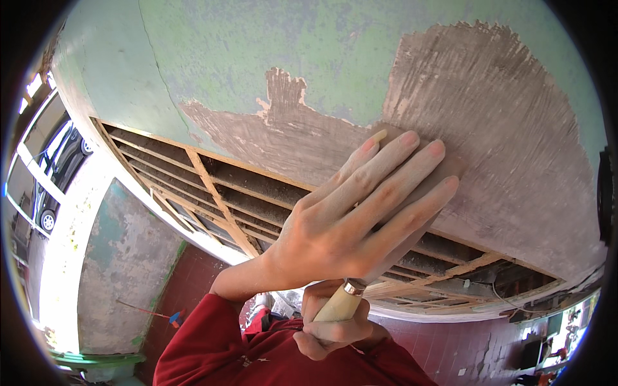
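Observation:
My left hand (351, 215) lies with fingers stretched out over the wide blade (402, 248) of a scraper, against a green-painted surface (225, 58) with rough, grey-brown scraped patches (489, 103). Below it, my right hand (331, 328) is closed around the scraper's pale handle (338, 302), just under its metal collar. The blade's edge is mostly hidden behind my left fingers. The scraped area spreads from the middle toward the right, with ragged edges where it meets the green paint.
An opening with wooden slats (212, 199) runs below the surface. At left are a weathered wall panel (116, 270), a bright doorway with a dark car (64, 174), and a thin rod with a blue head (175, 319). Reddish tiled floor (438, 347) lies below, with dark clutter (531, 350) at right.

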A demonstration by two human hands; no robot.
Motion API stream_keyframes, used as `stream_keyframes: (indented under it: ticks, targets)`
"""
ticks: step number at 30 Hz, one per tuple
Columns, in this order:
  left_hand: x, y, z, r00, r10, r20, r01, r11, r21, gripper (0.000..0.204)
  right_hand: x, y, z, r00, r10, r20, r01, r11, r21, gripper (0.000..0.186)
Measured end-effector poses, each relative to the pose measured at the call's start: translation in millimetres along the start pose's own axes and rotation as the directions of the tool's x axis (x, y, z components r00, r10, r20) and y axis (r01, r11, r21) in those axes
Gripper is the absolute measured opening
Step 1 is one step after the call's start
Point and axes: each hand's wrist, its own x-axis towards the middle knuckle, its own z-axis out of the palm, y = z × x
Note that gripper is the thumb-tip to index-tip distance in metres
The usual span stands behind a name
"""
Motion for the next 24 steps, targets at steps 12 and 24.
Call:
stream_keyframes:
  ticks: [12,24]
  targets:
    - [-5.2,2.7,-8.8,0.997,-0.04,0.063,0.037,0.998,0.043,0.045,-8.4,1.4,4.8,0.996,0.083,-0.03,-0.082,0.996,0.036,0.023]
    - [-10.0,6.7,-9.7,0.995,-0.05,0.084,0.05,0.999,0.01,0.043,-1.2,0.0,4.7,1.0,0.026,-0.005,-0.026,0.999,0.04,0.023]
